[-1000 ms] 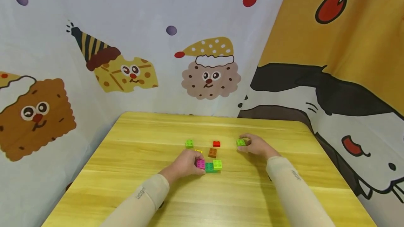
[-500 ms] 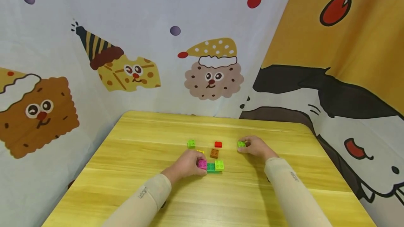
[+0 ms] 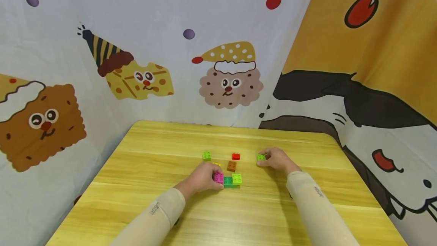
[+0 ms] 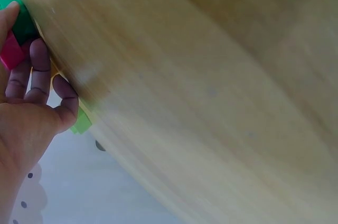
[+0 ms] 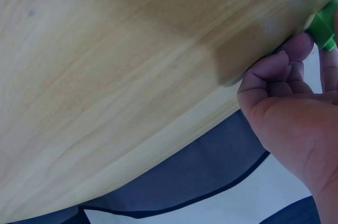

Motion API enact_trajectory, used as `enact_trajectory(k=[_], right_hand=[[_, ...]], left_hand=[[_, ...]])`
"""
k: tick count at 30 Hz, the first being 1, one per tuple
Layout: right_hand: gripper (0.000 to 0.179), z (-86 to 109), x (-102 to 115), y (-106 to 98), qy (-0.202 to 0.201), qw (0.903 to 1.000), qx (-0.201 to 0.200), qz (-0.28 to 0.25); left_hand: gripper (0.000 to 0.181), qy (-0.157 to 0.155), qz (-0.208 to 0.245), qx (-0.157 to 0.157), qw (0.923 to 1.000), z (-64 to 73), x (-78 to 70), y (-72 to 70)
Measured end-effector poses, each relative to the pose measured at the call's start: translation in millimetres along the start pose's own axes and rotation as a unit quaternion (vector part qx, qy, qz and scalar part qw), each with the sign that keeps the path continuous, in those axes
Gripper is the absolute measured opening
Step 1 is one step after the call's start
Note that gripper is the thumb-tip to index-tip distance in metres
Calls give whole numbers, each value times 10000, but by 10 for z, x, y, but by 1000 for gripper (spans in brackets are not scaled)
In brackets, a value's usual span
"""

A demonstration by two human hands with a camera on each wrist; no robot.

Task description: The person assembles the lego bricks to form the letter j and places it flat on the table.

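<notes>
My left hand [image 3: 204,177] grips the left end of a small toy brick build, thumb in front and fingers behind. A magenta brick [image 3: 219,178] sits at that end, a green brick [image 3: 228,180] shows in the middle, and a yellow-green brick [image 3: 237,178] stands on the right. In the left wrist view the thumb lies against the green brick [image 4: 21,20] beside the magenta brick [image 4: 11,52]. Farther right, my right hand [image 3: 277,159] pinches a lime green brick [image 3: 261,157] between thumb and fingers. The right wrist view shows that brick [image 5: 323,26] at its edge, partly cut off.
Behind the build lie an orange-brown brick [image 3: 231,166], a red brick [image 3: 236,156] and another lime brick [image 3: 206,156]. A yellow piece [image 3: 216,164] is mostly hidden by the left hand. The wooden table [image 3: 153,143] ends at a printed curtain [image 3: 153,22].
The camera view has shifted slightly since one second ago. Both hands keep their holds on the magenta-ended build and the lime brick, with hardly any motion in the last half second.
</notes>
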State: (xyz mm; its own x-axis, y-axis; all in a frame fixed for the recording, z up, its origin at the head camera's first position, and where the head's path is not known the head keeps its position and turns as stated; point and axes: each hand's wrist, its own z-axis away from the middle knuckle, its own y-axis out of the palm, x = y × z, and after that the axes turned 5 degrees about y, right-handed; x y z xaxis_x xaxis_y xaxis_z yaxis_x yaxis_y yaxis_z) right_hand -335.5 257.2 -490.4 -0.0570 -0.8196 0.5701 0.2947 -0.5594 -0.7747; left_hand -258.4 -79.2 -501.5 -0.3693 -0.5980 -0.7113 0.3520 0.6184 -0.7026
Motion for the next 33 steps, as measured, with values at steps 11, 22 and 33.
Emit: enact_trajectory(k=[11,22,33], right_hand=[[55,0,-19,-32,-64,10000,-6,2],[54,107,87,-25,-125,9993,210,-291],[55,300,406,89,-587,9855,1119,-1131]], left_hand=[[25,53,-60,-6,10000,-9,-13,-6],[25,24,42,-13,10000,21,-23,4],[24,76,13,-45,10000,18,-2,1]])
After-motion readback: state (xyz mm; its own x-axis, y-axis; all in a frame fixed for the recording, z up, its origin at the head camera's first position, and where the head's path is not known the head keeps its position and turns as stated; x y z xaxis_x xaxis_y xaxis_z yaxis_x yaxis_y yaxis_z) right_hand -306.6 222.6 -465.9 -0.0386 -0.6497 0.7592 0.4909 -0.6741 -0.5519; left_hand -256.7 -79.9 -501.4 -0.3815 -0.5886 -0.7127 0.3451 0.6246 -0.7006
